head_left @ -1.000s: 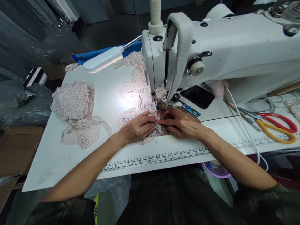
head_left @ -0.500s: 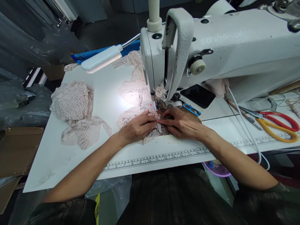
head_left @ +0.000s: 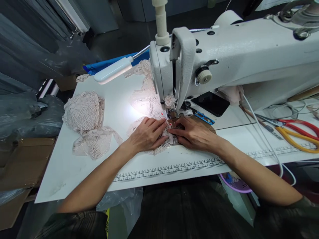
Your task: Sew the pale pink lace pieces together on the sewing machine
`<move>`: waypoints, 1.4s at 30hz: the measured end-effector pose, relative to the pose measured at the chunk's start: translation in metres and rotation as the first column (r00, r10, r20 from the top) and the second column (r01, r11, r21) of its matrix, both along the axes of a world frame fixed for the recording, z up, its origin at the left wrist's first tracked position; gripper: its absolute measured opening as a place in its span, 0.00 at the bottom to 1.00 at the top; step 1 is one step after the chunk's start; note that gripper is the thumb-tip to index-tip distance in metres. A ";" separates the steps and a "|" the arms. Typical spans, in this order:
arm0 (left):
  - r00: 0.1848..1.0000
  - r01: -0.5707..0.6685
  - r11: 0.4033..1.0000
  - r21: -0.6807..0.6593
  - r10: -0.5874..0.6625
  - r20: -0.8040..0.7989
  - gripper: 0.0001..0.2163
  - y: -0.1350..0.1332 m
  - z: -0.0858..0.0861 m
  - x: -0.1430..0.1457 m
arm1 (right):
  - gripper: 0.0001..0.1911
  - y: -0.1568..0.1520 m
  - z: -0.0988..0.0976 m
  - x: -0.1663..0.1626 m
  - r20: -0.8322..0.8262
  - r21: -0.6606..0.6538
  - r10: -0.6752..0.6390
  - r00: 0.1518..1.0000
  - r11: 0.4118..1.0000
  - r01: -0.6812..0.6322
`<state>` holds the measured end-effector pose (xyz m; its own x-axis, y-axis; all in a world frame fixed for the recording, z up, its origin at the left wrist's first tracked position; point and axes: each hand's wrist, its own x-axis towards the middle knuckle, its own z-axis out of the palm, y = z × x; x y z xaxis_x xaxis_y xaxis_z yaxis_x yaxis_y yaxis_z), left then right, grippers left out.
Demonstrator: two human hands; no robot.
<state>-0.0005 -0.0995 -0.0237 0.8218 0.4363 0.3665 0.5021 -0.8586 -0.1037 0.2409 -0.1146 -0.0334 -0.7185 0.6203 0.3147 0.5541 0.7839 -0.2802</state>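
Note:
Both hands rest on a pale pink lace piece (head_left: pixel 139 124) in front of the presser foot (head_left: pixel 170 114) of a white sewing machine (head_left: pixel 224 59). My left hand (head_left: pixel 147 134) lies flat on the lace, fingers stretched toward the needle. My right hand (head_left: pixel 193 132) presses the lace edge down just right of the foot, fingers together and extended. The fingertips of the two hands nearly touch. More lace (head_left: pixel 144 96) trails behind the machine head under the lamp's light.
A heap of lace pieces (head_left: pixel 86 121) lies at the left of the white table (head_left: pixel 82 172). Blue snips (head_left: pixel 204 117) and a black phone (head_left: pixel 211 103) sit right of the needle. Red and yellow scissors (head_left: pixel 299 132) lie far right. A ruler strip (head_left: pixel 169 167) runs along the front edge.
The camera view has shifted slightly; both hands stay on the lace at the presser foot, the left hand's fingers a little further forward.

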 end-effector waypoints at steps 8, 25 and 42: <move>0.998 -0.043 0.999 -0.034 0.041 -0.053 0.18 -0.004 -0.003 0.000 | 0.16 -0.001 0.000 -0.001 0.002 0.001 -0.023 1.000 1.000 0.023; 0.987 -0.163 0.979 -0.119 0.162 -0.019 0.17 -0.014 -0.001 0.007 | 0.16 -0.001 -0.004 -0.001 0.011 0.022 -0.012 1.000 1.000 0.012; 1.000 -0.017 0.963 -0.268 0.018 -0.001 0.17 0.013 -0.004 -0.005 | 0.16 -0.010 0.009 -0.017 0.149 0.047 -0.131 0.980 0.991 0.126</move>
<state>-0.0058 -0.0868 -0.0274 0.8125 0.5332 0.2358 0.5175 -0.8458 0.1297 0.2240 -0.1242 -0.0243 -0.6746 0.7004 0.2332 0.6846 0.7117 -0.1572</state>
